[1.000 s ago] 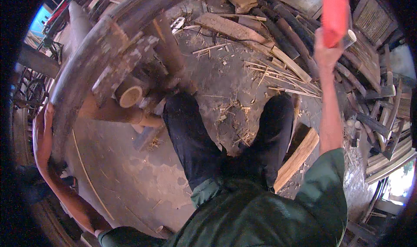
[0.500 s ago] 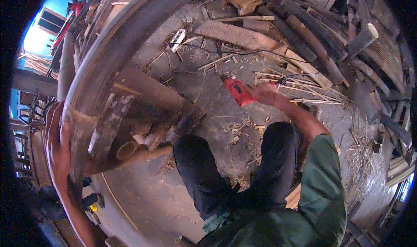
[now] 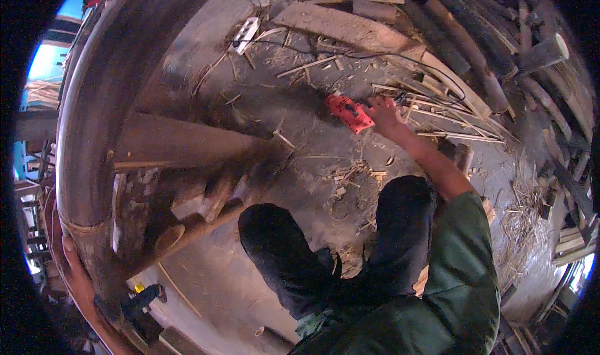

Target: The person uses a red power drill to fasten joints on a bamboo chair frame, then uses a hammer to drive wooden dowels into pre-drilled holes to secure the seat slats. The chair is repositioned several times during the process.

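My right hand [image 3: 386,119] is closed around the handle end of a red power drill [image 3: 350,114], low over the floor in front of my knees. Some of its fingers look loosely spaced, and they hide much of the handle. At the far left, my left hand [image 3: 67,249] grips the outer side of a thick brown bamboo pole [image 3: 94,130]; the pole covers part of the fingers. This pole rises past the upper left of the view. A second thick bamboo piece [image 3: 194,139] runs from beside it toward the middle.
A white power strip [image 3: 246,35] lies on the floor, with a black cord [image 3: 337,60] running right. Boards [image 3: 350,30], thin sticks [image 3: 450,114] and stacked bamboo poles [image 3: 462,61] fill the upper right. Shavings [image 3: 525,217] lie at right. Another person's foot [image 3: 150,295] shows at lower left.
The large bamboo pole has shifted left in view, and my left hand has moved lower with it. The drill has turned in my right hand, which has moved slightly up.
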Demonstrator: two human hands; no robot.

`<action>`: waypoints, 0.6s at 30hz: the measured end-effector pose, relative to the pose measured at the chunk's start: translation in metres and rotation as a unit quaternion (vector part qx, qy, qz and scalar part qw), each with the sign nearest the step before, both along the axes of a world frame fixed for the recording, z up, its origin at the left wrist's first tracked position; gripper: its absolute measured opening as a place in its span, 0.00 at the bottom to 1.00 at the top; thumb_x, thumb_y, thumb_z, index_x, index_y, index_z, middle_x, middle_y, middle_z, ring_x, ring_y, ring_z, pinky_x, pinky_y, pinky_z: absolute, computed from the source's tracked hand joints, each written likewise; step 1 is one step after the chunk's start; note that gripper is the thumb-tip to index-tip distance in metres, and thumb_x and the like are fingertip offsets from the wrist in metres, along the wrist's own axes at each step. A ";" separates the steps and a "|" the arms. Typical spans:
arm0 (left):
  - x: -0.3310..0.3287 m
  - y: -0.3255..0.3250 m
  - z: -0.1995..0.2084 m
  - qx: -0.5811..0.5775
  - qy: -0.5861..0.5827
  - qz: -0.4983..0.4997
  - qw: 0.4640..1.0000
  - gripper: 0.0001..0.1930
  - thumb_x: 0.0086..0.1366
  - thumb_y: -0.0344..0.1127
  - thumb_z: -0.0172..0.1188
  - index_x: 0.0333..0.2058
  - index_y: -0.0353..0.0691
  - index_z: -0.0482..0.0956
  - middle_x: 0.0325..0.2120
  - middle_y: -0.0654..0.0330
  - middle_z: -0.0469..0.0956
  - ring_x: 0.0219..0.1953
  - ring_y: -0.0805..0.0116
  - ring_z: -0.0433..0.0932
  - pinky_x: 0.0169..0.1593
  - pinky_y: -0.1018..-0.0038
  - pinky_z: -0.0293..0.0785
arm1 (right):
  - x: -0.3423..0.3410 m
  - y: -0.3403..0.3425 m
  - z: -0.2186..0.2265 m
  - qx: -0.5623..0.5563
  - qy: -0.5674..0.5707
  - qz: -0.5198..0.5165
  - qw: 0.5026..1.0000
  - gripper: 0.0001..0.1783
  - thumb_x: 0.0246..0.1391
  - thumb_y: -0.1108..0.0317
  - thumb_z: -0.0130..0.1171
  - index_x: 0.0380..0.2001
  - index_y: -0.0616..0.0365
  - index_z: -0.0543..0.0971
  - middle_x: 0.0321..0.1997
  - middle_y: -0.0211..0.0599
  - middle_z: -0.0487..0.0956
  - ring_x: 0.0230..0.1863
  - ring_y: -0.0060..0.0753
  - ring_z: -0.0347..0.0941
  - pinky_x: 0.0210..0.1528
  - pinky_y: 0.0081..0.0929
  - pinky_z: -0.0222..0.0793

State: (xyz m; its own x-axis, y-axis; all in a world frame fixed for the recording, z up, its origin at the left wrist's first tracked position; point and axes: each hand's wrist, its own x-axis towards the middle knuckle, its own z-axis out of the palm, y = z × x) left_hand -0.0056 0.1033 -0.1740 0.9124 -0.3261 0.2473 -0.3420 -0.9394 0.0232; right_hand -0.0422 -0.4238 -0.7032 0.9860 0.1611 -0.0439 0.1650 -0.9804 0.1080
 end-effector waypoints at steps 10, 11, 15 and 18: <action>-0.007 -0.024 0.023 0.005 0.032 -0.002 0.999 0.33 0.65 0.59 0.45 0.58 0.37 0.68 0.62 0.48 0.58 0.65 0.51 0.56 0.65 0.58 0.51 | -0.097 0.116 0.222 0.332 0.037 0.106 0.936 0.30 0.54 0.59 0.57 0.61 0.47 0.65 0.44 0.44 0.78 0.43 0.49 0.75 0.45 0.43 0.72; 0.011 -0.036 0.006 -0.022 0.043 -0.043 0.998 0.35 0.64 0.61 0.46 0.58 0.37 0.69 0.63 0.47 0.57 0.65 0.50 0.55 0.65 0.58 0.51 | -0.116 0.120 0.227 0.370 0.051 0.105 0.922 0.30 0.55 0.61 0.55 0.61 0.46 0.65 0.43 0.44 0.78 0.41 0.51 0.75 0.42 0.46 0.71; 0.016 -0.046 0.019 0.015 0.039 -0.043 0.998 0.35 0.61 0.64 0.46 0.57 0.42 0.71 0.60 0.42 0.59 0.62 0.42 0.60 0.62 0.55 0.56 | -0.167 0.154 0.210 0.397 0.146 0.020 0.906 0.19 0.55 0.60 0.56 0.49 0.55 0.74 0.31 0.47 0.78 0.32 0.52 0.76 0.36 0.47 0.72; 0.014 -0.046 0.022 0.018 0.073 -0.026 0.997 0.34 0.60 0.64 0.48 0.56 0.44 0.71 0.61 0.41 0.56 0.59 0.36 0.62 0.60 0.51 0.61 | -0.169 0.169 0.260 0.426 0.188 -0.108 0.879 0.18 0.56 0.58 0.53 0.49 0.50 0.74 0.36 0.45 0.79 0.37 0.48 0.77 0.37 0.47 0.72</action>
State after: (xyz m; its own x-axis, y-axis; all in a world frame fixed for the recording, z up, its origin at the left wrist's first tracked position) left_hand 0.0085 0.0571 -0.1524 0.9199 -0.3792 0.0997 -0.3848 -0.9220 0.0439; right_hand -0.2110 -0.2549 -0.4436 0.9395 0.1046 -0.3262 -0.1666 -0.6925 -0.7019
